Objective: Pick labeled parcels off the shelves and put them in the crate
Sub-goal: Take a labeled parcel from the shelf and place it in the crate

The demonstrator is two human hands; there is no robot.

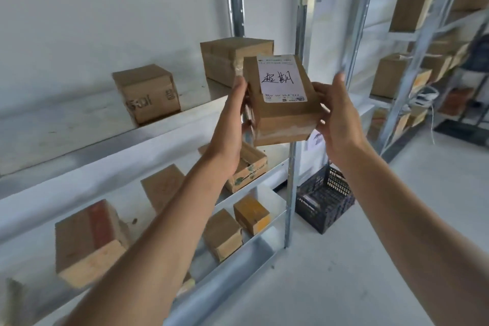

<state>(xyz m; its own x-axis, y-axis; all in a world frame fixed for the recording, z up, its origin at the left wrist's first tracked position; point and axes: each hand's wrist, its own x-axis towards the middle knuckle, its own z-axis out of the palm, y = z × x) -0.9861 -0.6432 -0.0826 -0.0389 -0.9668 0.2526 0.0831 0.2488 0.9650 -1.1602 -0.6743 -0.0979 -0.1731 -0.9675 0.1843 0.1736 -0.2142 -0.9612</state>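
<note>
Fingers (pixel 239 87) of L hand (pixel 232 119) press and wrap the left side of the labeled parcel (pixel 280 122), w/ the shelf unit (pixel 132 145) and its brown boxes behind and left of that arm. Parcel is up in the air betw. both hands, in front of the upper shelf and tilted. Its white label (pixel 280 78) w/ handwriting faces the camera. R hand (pixel 336 114) grips the right edge, fingers bent onto the box face, 1 finger sticking up straight, prob. the index (blurred). Under the R wrist, a black crate (pixel 325 196) sits on the floor just beside the shelf post, well below the parcel. A 2nd rack (pixel 412 61) w/ more boxes stands far right.
</note>
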